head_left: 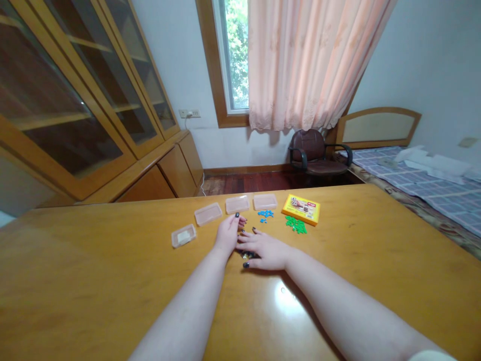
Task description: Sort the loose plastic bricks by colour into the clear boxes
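My left hand (227, 235) rests on its edge on the wooden table, thumb up and fingers loosely curved with a gap to the thumb. Beside it, my right hand (267, 250) lies palm down, fingers spread and pointing at the left one. Small dark and gold-coloured pieces (246, 255) lie on the table between and under both hands, partly hidden; their kind is too small to make out. Just beyond the hands is a loose group of small blue plastic pieces (266, 214). Farther right, a heap of green plastic pieces (296, 225) lies against a yellow box (301, 208).
Clear plastic boxes curve along the table (112, 281): a near-left box (184, 235) with something white inside, then a second (208, 214), a third (237, 204) and another (265, 202). Beyond the far edge are a chair (313, 150), a bed and a glass-fronted cabinet.
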Available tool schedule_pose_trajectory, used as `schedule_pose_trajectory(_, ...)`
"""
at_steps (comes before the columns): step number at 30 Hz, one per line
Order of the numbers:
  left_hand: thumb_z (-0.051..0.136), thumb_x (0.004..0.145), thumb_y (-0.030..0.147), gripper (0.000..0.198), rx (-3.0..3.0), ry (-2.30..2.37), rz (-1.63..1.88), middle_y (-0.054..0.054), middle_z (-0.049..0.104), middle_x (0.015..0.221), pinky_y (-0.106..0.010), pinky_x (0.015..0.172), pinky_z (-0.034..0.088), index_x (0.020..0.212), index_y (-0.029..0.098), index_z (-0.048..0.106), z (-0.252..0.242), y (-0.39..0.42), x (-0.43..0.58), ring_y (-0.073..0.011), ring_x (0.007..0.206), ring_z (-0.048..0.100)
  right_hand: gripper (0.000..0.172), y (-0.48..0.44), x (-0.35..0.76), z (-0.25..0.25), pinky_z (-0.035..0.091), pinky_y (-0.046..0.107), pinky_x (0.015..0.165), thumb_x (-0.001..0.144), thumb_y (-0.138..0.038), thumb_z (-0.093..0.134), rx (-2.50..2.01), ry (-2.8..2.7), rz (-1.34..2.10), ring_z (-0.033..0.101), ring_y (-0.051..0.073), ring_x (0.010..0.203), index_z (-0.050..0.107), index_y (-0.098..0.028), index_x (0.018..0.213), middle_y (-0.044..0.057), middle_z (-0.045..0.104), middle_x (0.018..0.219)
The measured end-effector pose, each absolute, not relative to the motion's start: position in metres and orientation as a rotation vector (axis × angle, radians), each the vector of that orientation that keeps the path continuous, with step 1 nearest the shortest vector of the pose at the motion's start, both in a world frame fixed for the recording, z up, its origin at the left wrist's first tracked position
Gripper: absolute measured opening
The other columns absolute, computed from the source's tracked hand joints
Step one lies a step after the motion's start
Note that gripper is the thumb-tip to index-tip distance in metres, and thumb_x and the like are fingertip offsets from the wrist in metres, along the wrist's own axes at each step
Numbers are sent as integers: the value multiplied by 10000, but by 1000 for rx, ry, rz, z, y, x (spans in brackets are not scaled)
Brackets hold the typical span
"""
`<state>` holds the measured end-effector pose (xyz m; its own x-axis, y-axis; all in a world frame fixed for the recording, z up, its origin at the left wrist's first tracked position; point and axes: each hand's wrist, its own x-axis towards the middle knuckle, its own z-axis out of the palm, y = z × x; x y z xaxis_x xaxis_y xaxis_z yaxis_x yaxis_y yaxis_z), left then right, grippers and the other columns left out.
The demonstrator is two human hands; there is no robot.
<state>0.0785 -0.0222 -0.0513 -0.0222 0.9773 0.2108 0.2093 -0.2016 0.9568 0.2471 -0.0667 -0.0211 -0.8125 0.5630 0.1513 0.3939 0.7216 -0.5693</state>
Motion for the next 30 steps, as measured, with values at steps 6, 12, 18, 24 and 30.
schedule_pose_trajectory(6, 399, 853, 399, 350, 1513, 1297, 1268, -59, 658, 764, -288, 689, 492, 784, 144, 629, -47, -24, 79, -157, 703, 598, 620, -82, 230, -34, 91, 520, 1123, 859, -484, 513, -995, -2695, 539, 200, 271, 1394, 365, -238, 1409, 113, 291, 1491)
schedule_pose_trajectory(12, 408, 855, 414, 359, 1529, 1300, 1253, -59, 660, 771, -291, 691, 493, 792, 145, 638, -49, -22, 77, -157, 692, 600, 631, -97, 213, -34, 105, 540, 1116, 884, -443, 452, -1362, -2510, 489, 207, 313, 1387, 337, -135, 1422, 176, 260, 1489)
schedule_pose_trajectory(18, 423, 847, 429, 365, 1507, 1293, 1269, -57, 660, 754, -280, 669, 491, 792, 142, 642, -49, -22, 77, -148, 660, 593, 770, -109, 196, -42, 5, 594, 1099, 823, -542, 510, -1719, -2231, 550, 130, 363, 1396, 315, -110, 1431, 206, 193, 1499)
schedule_pose_trajectory(24, 428, 840, 427, 361, 1509, 1286, 1270, -61, 665, 756, -273, 661, 488, 785, 140, 641, -47, -23, 77, -146, 663, 590, 627, -93, 211, -31, 146, 539, 1111, 852, -417, 497, -1585, -2021, 591, 240, 320, 1374, 375, -138, 1400, 162, 312, 1475)
schedule_pose_trajectory(30, 443, 822, 468, 386, 1500, 1299, 1273, -57, 661, 730, -275, 651, 479, 768, 144, 645, -43, -23, 77, -151, 646, 590, 343, -64, 239, -26, 421, 383, 955, 908, -320, 397, -1257, -1889, 879, 584, 225, 1042, 655, -163, 1070, 110, 659, 1099)
